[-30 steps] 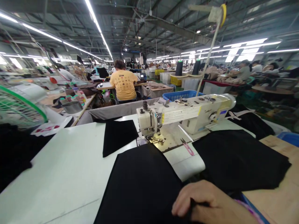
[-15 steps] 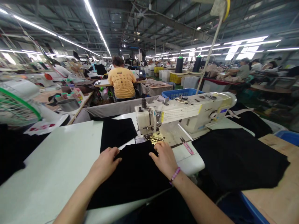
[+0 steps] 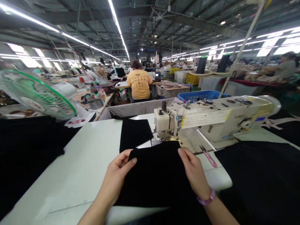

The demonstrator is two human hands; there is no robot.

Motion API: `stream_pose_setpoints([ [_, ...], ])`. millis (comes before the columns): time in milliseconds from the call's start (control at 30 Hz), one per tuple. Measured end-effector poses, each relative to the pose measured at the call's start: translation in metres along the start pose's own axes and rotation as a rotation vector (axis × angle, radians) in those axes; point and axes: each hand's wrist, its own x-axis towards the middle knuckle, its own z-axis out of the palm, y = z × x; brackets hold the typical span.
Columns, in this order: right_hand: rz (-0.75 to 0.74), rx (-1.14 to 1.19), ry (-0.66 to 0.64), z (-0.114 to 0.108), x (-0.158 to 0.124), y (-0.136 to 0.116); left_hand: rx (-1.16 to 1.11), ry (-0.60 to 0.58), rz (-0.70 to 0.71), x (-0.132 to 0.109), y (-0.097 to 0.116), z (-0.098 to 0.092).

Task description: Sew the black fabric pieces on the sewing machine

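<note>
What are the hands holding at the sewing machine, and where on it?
Both hold the black fabric piece at its far corners: left hand pinches the left corner, right hand rests on the right edge near the presser foot.

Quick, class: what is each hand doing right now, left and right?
Left hand: pinching the left edge of the black fabric piece.
Right hand: fingers flat on the fabric's right edge, grip cannot be told.

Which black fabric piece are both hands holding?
The black fabric piece at the sewing machine, between left hand and right hand.
</note>
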Motion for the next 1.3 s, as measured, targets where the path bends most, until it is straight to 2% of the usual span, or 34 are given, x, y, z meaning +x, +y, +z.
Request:
stream_pose_setpoints([
  [100, 0.001, 0.113, 0.082, -0.004, -0.007, -0.002, -0.123, 0.027, -0.091, -0.007, 0.009, 0.002],
  [200, 0.082, 0.279, 0.126, -0.012, -0.011, 0.000, -0.099, 0.093, -0.037, -0.010, 0.014, -0.001],
  [300, 0.166, 0.392, 0.093, -0.020, -0.013, 0.000, -0.070, 0.126, 0.050, -0.012, 0.016, -0.002],
  [433, 0.177, 0.258, 0.169, -0.027, -0.013, -0.005, -0.142, 0.200, 0.014, -0.016, 0.023, 0.001],
  [567, 0.127, 0.182, 0.229, -0.029, -0.013, -0.013, -0.163, 0.205, -0.037, -0.023, 0.034, 0.006],
  [700, 0.084, 0.209, 0.223, -0.030, -0.011, -0.014, -0.156, 0.228, -0.018, -0.024, 0.040, 0.008],
  [967, 0.086, 0.184, 0.177, -0.035, -0.008, -0.012, -0.137, 0.292, 0.025, -0.019, 0.034, 0.008],
  [1167, 0.117, 0.276, 0.157, -0.031, -0.011, -0.033, -0.184, 0.321, -0.005, -0.012, 0.036, 0.008],
  [1300, 0.114, 0.365, 0.107, -0.028, -0.012, -0.046, -0.149, 0.339, -0.022, -0.006, 0.029, -0.003],
])
